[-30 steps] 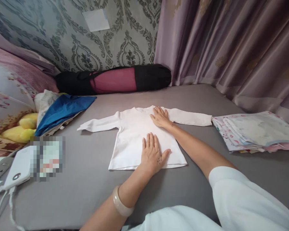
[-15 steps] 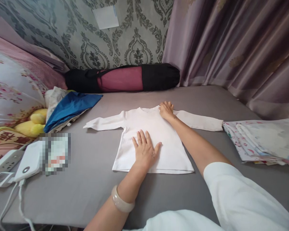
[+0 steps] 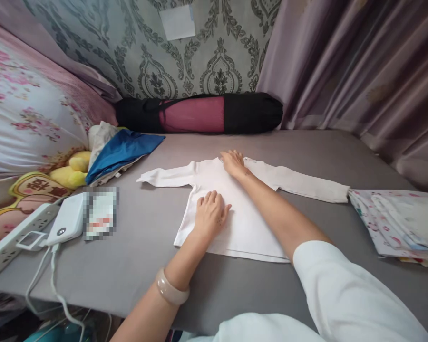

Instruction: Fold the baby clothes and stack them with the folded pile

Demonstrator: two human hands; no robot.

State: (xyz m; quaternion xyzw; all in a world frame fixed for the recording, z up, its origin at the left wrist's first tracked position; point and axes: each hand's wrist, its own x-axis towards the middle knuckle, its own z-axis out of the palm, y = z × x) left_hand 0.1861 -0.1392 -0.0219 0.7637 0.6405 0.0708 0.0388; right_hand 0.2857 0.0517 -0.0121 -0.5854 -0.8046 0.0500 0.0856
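A white long-sleeved shirt (image 3: pixel 244 228) lies spread on the grey surface, its sleeves stretched out to either side. My left hand (image 3: pixel 211 214) rests flat on its lower front, with the fingers apart and nothing held. A pale bangle (image 3: pixel 171 287) circles that wrist. My right hand (image 3: pixel 233 164) lies on the shirt at the collar and hides part of the neckline. My right forearm covers the shirt's front on that side. Creases run across the cloth, and the hem looks doubled near the bottom edge.
A stack of folded printed cloths (image 3: pixel 399 223) touches the right cuff. A blue cloth (image 3: pixel 121 152) and a yellow plush toy (image 3: pixel 69 173) lie at the left. Behind stands a black-and-pink rolled bag (image 3: pixel 196 114). A white power bank (image 3: pixel 67 218) with cables sits by a power strip (image 3: pixel 21 242).
The view has swung left, so everything sits further right. My right hand has slid toward the collar, and my left hand has moved up from the hem. The shirt shows more creases.
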